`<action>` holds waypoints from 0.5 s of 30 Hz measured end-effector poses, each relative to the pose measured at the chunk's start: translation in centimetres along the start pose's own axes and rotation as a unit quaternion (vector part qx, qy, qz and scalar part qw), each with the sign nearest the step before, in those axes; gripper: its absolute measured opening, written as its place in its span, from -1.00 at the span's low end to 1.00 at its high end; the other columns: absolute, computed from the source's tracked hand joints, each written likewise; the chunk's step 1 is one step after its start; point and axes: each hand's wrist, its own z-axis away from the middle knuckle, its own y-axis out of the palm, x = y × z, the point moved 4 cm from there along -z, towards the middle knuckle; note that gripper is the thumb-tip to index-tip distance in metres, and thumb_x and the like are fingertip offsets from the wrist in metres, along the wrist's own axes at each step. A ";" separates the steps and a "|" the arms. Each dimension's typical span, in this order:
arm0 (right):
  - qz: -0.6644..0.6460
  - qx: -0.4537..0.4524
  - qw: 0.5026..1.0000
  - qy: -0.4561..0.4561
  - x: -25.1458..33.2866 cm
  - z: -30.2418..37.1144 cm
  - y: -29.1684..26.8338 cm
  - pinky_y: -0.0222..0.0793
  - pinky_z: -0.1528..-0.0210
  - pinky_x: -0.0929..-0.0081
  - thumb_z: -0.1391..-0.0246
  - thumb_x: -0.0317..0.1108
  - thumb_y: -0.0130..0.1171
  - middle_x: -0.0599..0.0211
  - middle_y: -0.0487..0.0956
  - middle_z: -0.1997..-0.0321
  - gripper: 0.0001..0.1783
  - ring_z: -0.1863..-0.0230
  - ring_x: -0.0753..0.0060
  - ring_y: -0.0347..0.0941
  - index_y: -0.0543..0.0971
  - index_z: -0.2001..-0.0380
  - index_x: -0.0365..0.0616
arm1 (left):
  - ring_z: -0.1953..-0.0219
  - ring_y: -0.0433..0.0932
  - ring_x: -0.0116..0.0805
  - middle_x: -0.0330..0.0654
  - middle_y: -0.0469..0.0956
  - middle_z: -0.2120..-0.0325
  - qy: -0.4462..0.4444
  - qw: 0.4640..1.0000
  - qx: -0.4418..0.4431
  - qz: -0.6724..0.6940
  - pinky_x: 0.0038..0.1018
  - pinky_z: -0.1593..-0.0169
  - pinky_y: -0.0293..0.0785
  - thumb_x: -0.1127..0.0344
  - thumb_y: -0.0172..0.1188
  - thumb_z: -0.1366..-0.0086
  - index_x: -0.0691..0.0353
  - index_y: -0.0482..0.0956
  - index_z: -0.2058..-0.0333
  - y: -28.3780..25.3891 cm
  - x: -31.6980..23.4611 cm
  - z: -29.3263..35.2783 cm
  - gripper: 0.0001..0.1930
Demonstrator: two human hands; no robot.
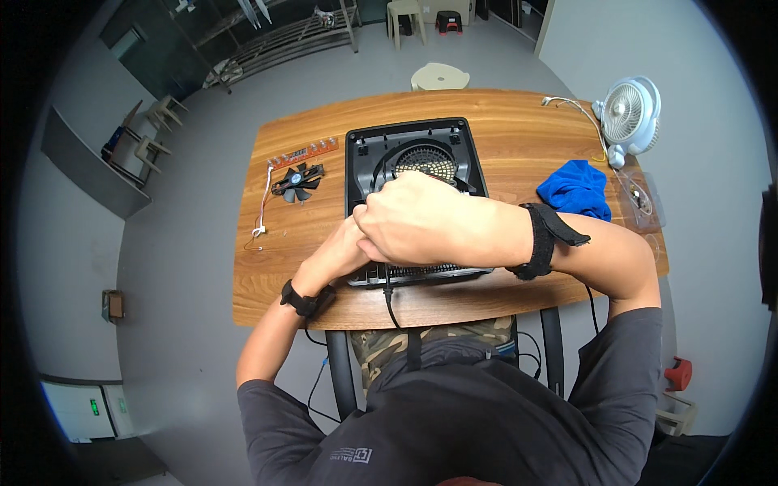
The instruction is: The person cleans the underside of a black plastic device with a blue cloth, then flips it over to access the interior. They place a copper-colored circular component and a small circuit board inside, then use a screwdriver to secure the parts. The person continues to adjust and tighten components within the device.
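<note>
A black plastic appliance housing [354,162] lies open on the wooden table in front of me, with a round grille [427,158] towards its far side. My right hand [417,217] is curled closed over the middle of it, back of the hand up. Tucked against it on the left is my left hand [347,241], its fingers mostly covered by the right one. Whatever lies between the hands is hidden. A black cable [388,293] runs from the housing's near side over the table edge.
Left of the housing lie a small black fan [300,183], an orange circuit board [301,152] and a white cable [263,202]. To the right are a blue cloth [576,189], a clear plastic tray [646,202] and a light blue desk fan [628,116]. A stool [440,77] stands beyond the table.
</note>
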 end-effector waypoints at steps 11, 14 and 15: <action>-0.029 -0.044 0.996 -0.068 0.7 0.6 -0.4 0.56 0.40 0.20 -0.10 -0.28 0.24 0.04 0.61 0.55 -0.77 0.46 -0.03 0.64 0.58 0.40 -0.27 | -0.13 0.53 0.09 0.03 0.59 -0.06 -0.143 0.985 0.040 0.090 -0.23 -0.16 0.50 0.40 0.35 -0.20 0.28 0.59 0.00 -0.5 -1.2 -0.7 -0.62; 0.016 0.001 1.000 -0.023 1.6 -0.5 0.3 0.54 0.44 0.23 -0.11 -0.22 0.26 0.04 0.61 0.57 -0.70 0.53 0.02 0.63 0.61 0.44 -0.31 | -0.14 0.54 0.07 0.12 0.57 -0.06 -0.130 0.986 0.033 0.101 -0.26 -0.15 0.49 0.40 0.30 -0.25 0.30 0.57 -0.01 -0.2 -0.6 -0.4 -0.65; 0.031 0.017 0.999 -0.007 1.7 -0.9 0.4 0.54 0.45 0.23 -0.12 -0.21 0.26 0.04 0.61 0.58 -0.69 0.54 0.03 0.62 0.61 0.44 -0.32 | -0.13 0.54 0.06 0.14 0.57 -0.05 -0.112 0.988 0.022 0.103 -0.26 -0.14 0.49 0.40 0.29 -0.26 0.31 0.57 -0.01 -0.3 -0.4 -0.4 -0.66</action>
